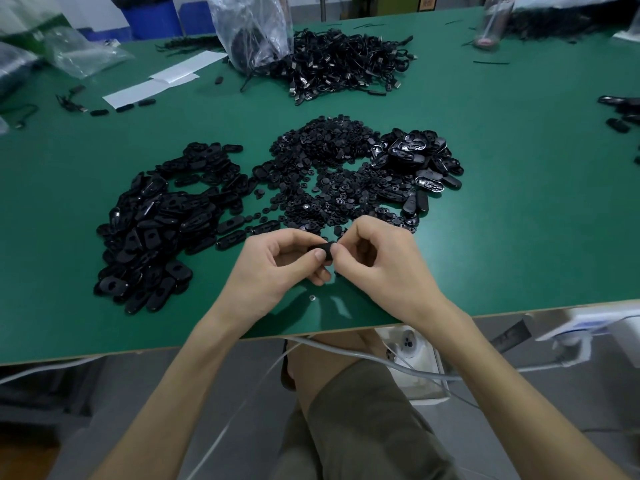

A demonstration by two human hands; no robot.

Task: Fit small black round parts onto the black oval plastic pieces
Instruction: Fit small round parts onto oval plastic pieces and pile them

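Here, in the head view, both hands met just above the near edge of the green table [519, 220], a little below the middle of the frame. The left hand [273, 268] had its fingers curled and pinched a black oval piece [322, 253] between thumb and forefinger. The right hand [377, 261], fingers also curled, pinched the right end of that same piece with its fingertips. Whether a small round part sat under those fingertips could not be told. The piece was held between the 2 hands, off the table surface.

Just above the hands, in the middle of the frame, lay a spread heap of small round parts [325, 161]. To its left, a large pile of oval pieces [156, 223] reached toward the lower left of the table. To the right of the round parts sat a smaller pile of glossy ovals [415, 154], several with the hollow side up. 1 tiny pale ring [312, 298] lay on the table just below the hands.

Toward the top of the frame, a tangle of black cables [346, 64] lay beside a clear plastic bag [252, 29], with white paper strips [166, 81] to the left. Below the table edge, a white power strip [408, 344] showed.
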